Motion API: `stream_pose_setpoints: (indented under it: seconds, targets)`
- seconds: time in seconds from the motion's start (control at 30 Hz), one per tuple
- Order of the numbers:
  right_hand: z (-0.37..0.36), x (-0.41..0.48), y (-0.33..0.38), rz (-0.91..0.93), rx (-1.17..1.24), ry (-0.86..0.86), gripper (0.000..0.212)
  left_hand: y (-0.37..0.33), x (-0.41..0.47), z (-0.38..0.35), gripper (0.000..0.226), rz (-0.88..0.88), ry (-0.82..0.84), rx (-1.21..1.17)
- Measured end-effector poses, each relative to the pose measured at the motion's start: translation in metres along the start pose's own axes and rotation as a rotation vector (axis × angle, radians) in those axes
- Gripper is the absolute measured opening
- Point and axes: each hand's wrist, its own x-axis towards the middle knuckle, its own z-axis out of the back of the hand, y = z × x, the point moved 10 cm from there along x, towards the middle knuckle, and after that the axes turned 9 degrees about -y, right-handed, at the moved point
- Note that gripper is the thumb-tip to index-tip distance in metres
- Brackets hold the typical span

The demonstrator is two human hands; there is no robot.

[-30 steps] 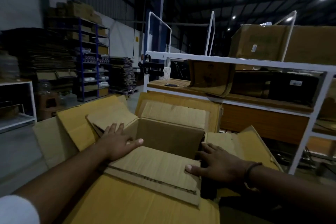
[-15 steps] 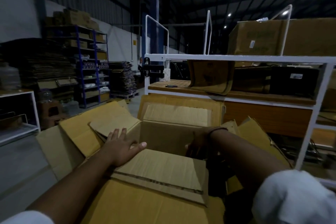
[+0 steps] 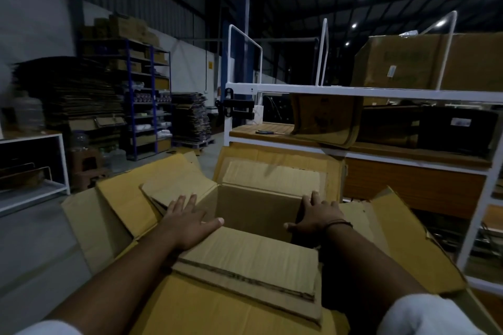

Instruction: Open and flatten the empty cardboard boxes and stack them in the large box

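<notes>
Setting: dim warehouse; blue metal shelving (image 3: 141,100) at centre left, white steel rack (image 3: 353,94) at upper right carrying a big brown carton (image 3: 402,62).
Task item: small open brown cardboard box (image 3: 255,212) at centre frame, flaps spread outward, its cavity empty.
Large box: wide yellow-brown cardboard box (image 3: 89,226) surrounds the small one, its flaps splayed to lower left and lower right.
Left hand (image 3: 187,221): open, palm flat on the small box's left flap and near edge, gripping nothing.
Right hand (image 3: 315,216): open, fingers over the small box's right rim; half a second ago it reached down inside the cavity.
Change: right hand has come out to the rim, so both sides are braced.
Meaning: probably ready to collapse the box flat; flattening not yet done.
</notes>
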Motion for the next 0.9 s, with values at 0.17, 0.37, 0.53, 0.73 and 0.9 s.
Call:
stream_pose_setpoints:
  seconds: [0.17, 0.37, 0.53, 0.73, 0.9]
  targets:
    - [-0.004, -0.007, 0.001, 0.012, 0.008, 0.024, 0.117, 0.000, 0.003, -0.001, 0.085, 0.018, 0.057, 0.043]
    - [-0.002, -0.016, -0.007, -0.012, -0.018, 0.125, 0.114, 0.003, 0.004, -0.001, 0.086, 0.018, 0.041, 0.052]
    - [-0.002, -0.024, -0.005, -0.003, -0.041, 0.075, 0.100, 0.004, 0.006, -0.003, 0.085, 0.020, -0.002, 0.032]
    - [0.007, -0.028, 0.001, 0.021, -0.010, -0.002, 0.074, 0.004, 0.003, -0.001, 0.085, 0.022, -0.031, 0.004]
    - [0.000, -0.046, 0.011, 0.084, -0.008, 0.085, 0.088, 0.005, -0.001, 0.000, 0.088, 0.030, -0.019, -0.005]
